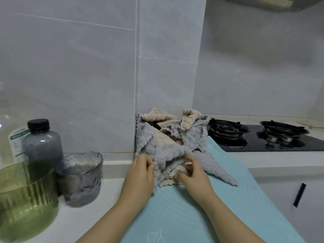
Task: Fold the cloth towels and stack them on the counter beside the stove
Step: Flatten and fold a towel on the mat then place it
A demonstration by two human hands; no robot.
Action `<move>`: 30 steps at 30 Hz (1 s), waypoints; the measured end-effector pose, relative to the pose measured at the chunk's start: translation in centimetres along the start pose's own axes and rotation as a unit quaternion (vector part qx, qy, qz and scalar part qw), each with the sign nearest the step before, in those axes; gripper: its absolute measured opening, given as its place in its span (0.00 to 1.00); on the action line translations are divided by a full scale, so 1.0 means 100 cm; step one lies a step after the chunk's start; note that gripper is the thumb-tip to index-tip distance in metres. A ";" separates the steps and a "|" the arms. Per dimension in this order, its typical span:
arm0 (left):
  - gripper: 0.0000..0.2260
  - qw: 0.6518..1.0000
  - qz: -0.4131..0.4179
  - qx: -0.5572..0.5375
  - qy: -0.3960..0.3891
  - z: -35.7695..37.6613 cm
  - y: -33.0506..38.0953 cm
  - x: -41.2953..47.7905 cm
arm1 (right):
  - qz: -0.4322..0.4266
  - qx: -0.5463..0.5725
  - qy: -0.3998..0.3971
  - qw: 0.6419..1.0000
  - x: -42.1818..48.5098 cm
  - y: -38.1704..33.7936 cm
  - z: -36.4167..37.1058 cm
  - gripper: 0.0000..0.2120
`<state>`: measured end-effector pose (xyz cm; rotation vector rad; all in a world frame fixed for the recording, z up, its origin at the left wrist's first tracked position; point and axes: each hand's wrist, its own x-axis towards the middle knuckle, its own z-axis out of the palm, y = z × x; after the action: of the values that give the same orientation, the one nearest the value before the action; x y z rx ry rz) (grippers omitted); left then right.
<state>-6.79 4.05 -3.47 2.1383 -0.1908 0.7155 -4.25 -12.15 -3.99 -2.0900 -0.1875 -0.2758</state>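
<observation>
Only the arms show. The left hand (140, 170) and left forearm (112, 213), at about 7 o'clock, are bare down to the picture's bottom edge. The right hand (194, 172) and right forearm (228, 213), at 5 o'clock, are equally bare, with slender wrists.

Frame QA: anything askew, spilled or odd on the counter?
Only the towels: a crumpled heap in the wall corner beside the stove burner, one grey corner trailing across the teal mat. Left hand and right hand grip its front. No spills.

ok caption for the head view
The left hand and right hand grip crumpled towels on a teal mat beside the stove.
</observation>
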 end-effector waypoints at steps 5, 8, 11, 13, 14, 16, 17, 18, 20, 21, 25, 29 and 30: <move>0.07 0.984 -0.028 -0.145 -0.101 -0.002 0.012 -0.008 | 0.002 0.127 0.069 0.990 -0.002 0.003 -0.004 0.25; 0.05 0.979 -0.028 -0.172 -0.107 -0.002 0.015 -0.011 | -0.025 0.154 0.069 0.985 -0.005 0.005 -0.006 0.28; 0.10 0.998 -0.043 -0.035 0.015 -0.001 0.012 -0.008 | -0.053 0.159 0.016 0.986 -0.007 0.006 -0.007 0.30; 0.18 0.991 -0.073 0.052 0.099 -0.006 0.012 -0.004 | -0.064 0.154 -0.018 0.986 -0.006 0.006 -0.007 0.31; 0.22 0.986 -0.094 0.067 0.118 -0.006 0.008 -0.001 | -0.069 0.146 -0.028 0.987 -0.005 0.006 -0.006 0.31; 0.24 0.980 -0.153 0.075 0.100 -0.004 0.000 0.003 | -0.080 0.116 -0.050 0.989 -0.004 0.006 -0.005 0.30; 0.21 0.978 -0.178 0.077 0.080 -0.002 -0.002 0.004 | -0.084 0.104 -0.061 0.989 -0.004 0.007 -0.004 0.28; 0.15 0.977 -0.187 0.081 0.061 -0.001 -0.003 0.005 | -0.084 0.099 -0.069 0.989 -0.003 0.007 -0.004 0.25; 0.05 0.982 -0.173 0.065 0.050 -0.001 0.002 0.005 | -0.078 0.121 -0.065 0.987 -0.004 0.006 -0.003 0.15; 0.08 0.986 -0.155 0.038 0.056 -0.001 0.004 0.004 | -0.079 0.132 -0.050 0.987 -0.004 0.005 -0.004 0.12; 0.11 0.954 -0.161 -0.246 0.051 -0.007 0.013 0.005 | -0.112 0.171 0.050 0.978 -0.005 0.000 -0.008 0.22; 0.08 0.841 -0.258 -0.473 0.059 -0.009 0.018 0.010 | -0.065 0.266 0.182 0.944 -0.004 0.000 -0.020 0.20; 0.09 0.832 -0.272 -0.479 0.066 -0.008 0.015 0.012 | -0.030 0.263 0.200 0.943 -0.003 0.003 -0.023 0.17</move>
<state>-6.75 3.84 -1.40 1.0741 0.1266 0.3009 -4.74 -14.27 -3.14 -1.4655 -0.0669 -0.6087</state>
